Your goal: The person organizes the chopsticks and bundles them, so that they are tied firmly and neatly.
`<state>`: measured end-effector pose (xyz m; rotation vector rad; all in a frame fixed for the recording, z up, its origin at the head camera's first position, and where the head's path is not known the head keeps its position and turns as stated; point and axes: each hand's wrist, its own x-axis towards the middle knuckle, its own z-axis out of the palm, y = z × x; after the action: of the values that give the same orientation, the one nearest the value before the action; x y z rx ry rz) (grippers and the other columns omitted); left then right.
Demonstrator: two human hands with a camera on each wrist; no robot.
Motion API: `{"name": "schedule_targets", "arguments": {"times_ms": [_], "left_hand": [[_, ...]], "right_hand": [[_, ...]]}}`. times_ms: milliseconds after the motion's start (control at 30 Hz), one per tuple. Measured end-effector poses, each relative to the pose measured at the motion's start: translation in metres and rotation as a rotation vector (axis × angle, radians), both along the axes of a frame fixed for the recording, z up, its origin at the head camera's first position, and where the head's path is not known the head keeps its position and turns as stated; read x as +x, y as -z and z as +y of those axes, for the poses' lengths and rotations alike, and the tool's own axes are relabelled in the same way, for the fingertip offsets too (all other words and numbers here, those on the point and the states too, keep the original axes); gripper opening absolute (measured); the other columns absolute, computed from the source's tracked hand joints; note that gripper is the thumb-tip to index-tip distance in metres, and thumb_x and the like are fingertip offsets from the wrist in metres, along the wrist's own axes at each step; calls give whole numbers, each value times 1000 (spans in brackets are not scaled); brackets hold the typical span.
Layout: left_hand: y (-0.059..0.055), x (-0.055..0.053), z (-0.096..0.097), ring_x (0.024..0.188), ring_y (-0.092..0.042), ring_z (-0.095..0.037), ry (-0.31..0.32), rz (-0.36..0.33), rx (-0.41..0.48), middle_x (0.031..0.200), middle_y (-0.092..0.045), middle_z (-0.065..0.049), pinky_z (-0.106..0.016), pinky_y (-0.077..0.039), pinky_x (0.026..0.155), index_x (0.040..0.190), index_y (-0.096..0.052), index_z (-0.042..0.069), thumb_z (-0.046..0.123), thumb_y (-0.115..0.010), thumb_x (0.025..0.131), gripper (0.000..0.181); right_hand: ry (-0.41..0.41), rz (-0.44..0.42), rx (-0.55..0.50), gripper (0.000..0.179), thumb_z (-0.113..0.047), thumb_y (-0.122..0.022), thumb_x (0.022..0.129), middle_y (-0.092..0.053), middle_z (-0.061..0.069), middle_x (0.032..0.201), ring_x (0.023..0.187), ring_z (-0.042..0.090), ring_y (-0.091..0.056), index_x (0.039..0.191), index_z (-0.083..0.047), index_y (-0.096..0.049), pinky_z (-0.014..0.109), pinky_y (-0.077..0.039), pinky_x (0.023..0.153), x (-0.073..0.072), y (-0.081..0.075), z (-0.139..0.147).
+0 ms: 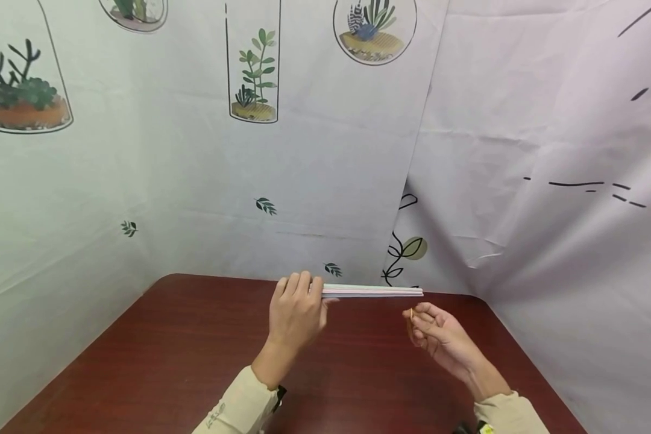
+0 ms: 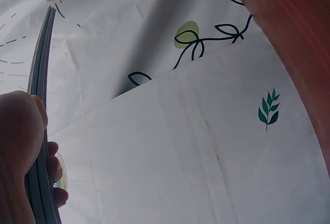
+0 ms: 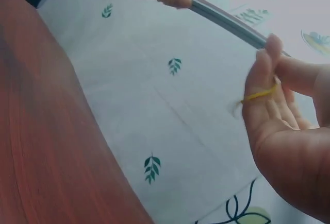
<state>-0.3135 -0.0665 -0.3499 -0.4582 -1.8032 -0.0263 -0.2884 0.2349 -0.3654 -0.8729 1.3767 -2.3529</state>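
My left hand [image 1: 297,310] grips a bundle of chopsticks [image 1: 374,291] in pale green, pink and grey-blue, held level above the far part of the table. Their free ends point right, toward my right hand [image 1: 445,340]; the other ends are hidden behind the left hand in the head view. In the right wrist view a thin yellow rubber band [image 3: 259,95] loops round a finger of the right hand, whose fingertips are drawn together. The fingertips overlap the chopsticks' far end in that view, while in the head view they show just below it.
The dark red wooden table [image 1: 195,349] has rounded far corners. Behind it and at both sides hangs a white cloth [image 1: 325,163] printed with plants and leaves. A dark strap [image 1: 279,396] shows at the left sleeve's cuff.
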Motion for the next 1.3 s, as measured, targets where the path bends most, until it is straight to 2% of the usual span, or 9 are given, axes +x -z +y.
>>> {"name": "schedule_targets", "arguments": {"times_ms": [167, 333, 533, 667, 767, 933, 1100, 1200, 1300], "left_hand": [[-1, 1, -1, 70, -49, -25, -20, -21, 1, 75, -50, -7, -38, -40, 68, 82, -55, 7, 50, -28, 104, 56], [-1, -1, -2, 69, -48, -25, -11, -22, 0, 74, -49, -7, -37, -39, 67, 82, -55, 7, 45, -41, 99, 44], [-1, -3, -1, 68, -48, -25, 12, -7, 7, 74, -51, -7, -36, -39, 65, 81, -55, 8, 34, -58, 89, 28], [-1, -3, -1, 69, -48, -25, 14, -12, 7, 76, -52, -7, -37, -39, 66, 81, -55, 8, 39, -49, 96, 35], [-1, -2, -1, 69, -48, -25, 16, -17, 9, 76, -52, -7, -37, -40, 67, 81, -55, 8, 44, -39, 101, 44], [-1, -2, -3, 67, -47, -26, 26, -2, 11, 75, -51, -7, -37, -39, 66, 79, -53, 8, 46, -33, 103, 50], [-1, -3, -3, 66, -46, -26, 21, 15, 0, 73, -48, -7, -37, -39, 64, 77, -53, 7, 49, -40, 99, 49], [-2, -2, -1, 67, -46, -25, 10, 15, -12, 73, -48, -6, -36, -39, 65, 77, -53, 7, 48, -45, 95, 45], [-3, 0, 0, 68, -47, -25, 0, 10, -22, 73, -49, -6, -36, -39, 66, 77, -53, 8, 47, -45, 95, 44]], "right_hand": [[-23, -64, -175, 35, 3, -24, 106, -68, 6, 123, 89, 11, -67, 112, -7, -57, 22, -53, 79, -6, 1, 8], [-64, -69, -295, 50, 14, -14, 98, -63, 7, 126, 102, 21, -66, 117, -4, -56, 29, -54, 85, -9, 2, 11], [-35, -25, -305, 43, 16, -24, 100, -68, 6, 121, 105, 24, -69, 113, -5, -59, 21, -55, 77, -10, 2, 12], [31, 46, -275, 34, 4, -32, 105, -69, 10, 120, 110, 23, -68, 113, -1, -64, 23, -53, 87, -11, -3, 12], [142, 120, -234, 35, 1, -35, 105, -70, 12, 118, 113, 20, -66, 113, 1, -69, 25, -50, 94, -12, -9, 10], [362, 212, -78, 29, 4, -46, 101, -72, 9, 114, 110, 13, -66, 115, -4, -71, 25, -51, 91, -16, -20, -1], [529, 349, 285, 29, 4, -63, 93, -72, 0, 113, 113, 8, -63, 122, 3, -66, 24, -52, 88, -21, -33, -15], [588, 441, 495, 35, -1, -71, 88, -73, -1, 113, 110, 7, -64, 122, 5, -66, 23, -53, 84, -25, -42, -22], [582, 502, 591, 36, -4, -76, 84, -72, 6, 114, 102, 9, -67, 119, 3, -68, 27, -56, 80, -29, -49, -27]]}}
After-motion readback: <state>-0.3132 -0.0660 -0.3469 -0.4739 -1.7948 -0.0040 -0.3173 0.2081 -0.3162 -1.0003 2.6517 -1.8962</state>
